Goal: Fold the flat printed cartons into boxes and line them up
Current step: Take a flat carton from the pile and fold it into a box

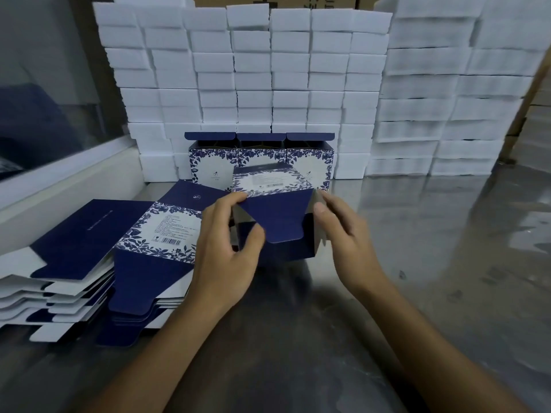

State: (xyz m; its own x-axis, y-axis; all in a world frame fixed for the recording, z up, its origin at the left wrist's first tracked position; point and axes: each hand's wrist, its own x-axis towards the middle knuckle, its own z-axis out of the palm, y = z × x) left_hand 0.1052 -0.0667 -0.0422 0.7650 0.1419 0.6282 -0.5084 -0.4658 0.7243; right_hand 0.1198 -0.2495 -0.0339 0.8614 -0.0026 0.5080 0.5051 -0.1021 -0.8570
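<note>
A half-formed navy and white floral carton (277, 222) lies on its side in the middle of the steel table, its open end and navy tuck flap facing me. My left hand (229, 248) grips its left side, thumb curled against the flap's lower left. My right hand (343, 234) holds the right edge, fingers along the side flap. Behind it, three folded boxes (261, 158) stand in a row with lids open. A stack of flat cartons (119, 257) lies to the left.
A wall of stacked white foam blocks (253, 84) rises behind the boxes, with more white stacks (447, 114) at the right. The steel table (432, 248) stretches to the right and toward me. A white ledge (68, 186) runs along the left.
</note>
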